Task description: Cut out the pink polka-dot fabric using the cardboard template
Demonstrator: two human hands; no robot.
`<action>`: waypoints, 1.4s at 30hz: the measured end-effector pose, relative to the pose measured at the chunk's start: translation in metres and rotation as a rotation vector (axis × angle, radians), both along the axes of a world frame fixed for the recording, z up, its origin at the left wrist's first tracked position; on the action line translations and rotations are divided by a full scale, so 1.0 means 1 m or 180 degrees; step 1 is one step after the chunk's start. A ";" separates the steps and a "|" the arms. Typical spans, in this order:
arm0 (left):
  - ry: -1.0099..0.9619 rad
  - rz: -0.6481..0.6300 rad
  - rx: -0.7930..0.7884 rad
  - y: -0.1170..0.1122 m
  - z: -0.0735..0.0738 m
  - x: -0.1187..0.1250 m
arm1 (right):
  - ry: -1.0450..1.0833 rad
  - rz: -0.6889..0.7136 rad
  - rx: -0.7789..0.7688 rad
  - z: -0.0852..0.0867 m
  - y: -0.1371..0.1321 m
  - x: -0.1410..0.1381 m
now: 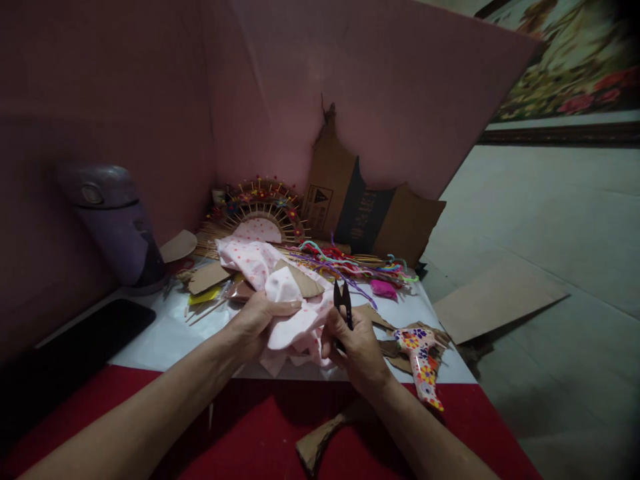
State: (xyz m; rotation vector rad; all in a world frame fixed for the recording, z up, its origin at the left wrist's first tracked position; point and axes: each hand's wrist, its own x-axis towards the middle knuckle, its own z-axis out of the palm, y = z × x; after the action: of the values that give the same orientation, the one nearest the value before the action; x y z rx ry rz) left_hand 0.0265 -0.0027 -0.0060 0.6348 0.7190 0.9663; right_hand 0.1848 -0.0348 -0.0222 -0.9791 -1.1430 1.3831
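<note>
My left hand is closed on a bunched white-and-pink dotted cloth, its thumb lying across the top. A piece of cardboard shows among the folds of the cloth. In my right hand is a pair of small black thread snips, blades pointing up and slightly apart. The right fingers are wrapped round the snips, close beside the cloth's right edge. To the right of that hand lies a flower-patterned glue gun, on torn cardboard scraps.
A decorated half-round stick piece leans behind the cloth, near a large cardboard sheet. Colourful pipe cleaners and a pink packet lie at the right. A purple bottle and a black phone are at the left.
</note>
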 end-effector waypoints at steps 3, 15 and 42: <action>0.0282 0.0289 0.0285 0.001 0.004 -0.001 | 0.0156 -0.0073 0.0076 -0.001 0.000 0.000; 0.0168 -0.0265 0.0698 -0.005 0.001 0.000 | -0.0732 -0.0509 0.0696 0.004 0.001 0.002; 0.0093 -0.0338 0.0791 -0.005 -0.009 0.004 | -0.0855 -0.0383 0.0548 -0.002 0.004 -0.001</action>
State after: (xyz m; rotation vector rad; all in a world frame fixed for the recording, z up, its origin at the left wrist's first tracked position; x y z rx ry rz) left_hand 0.0302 -0.0074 -0.0154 0.8975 0.5890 0.9569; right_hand 0.1843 -0.0312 -0.0239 -1.1120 -1.3545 1.0601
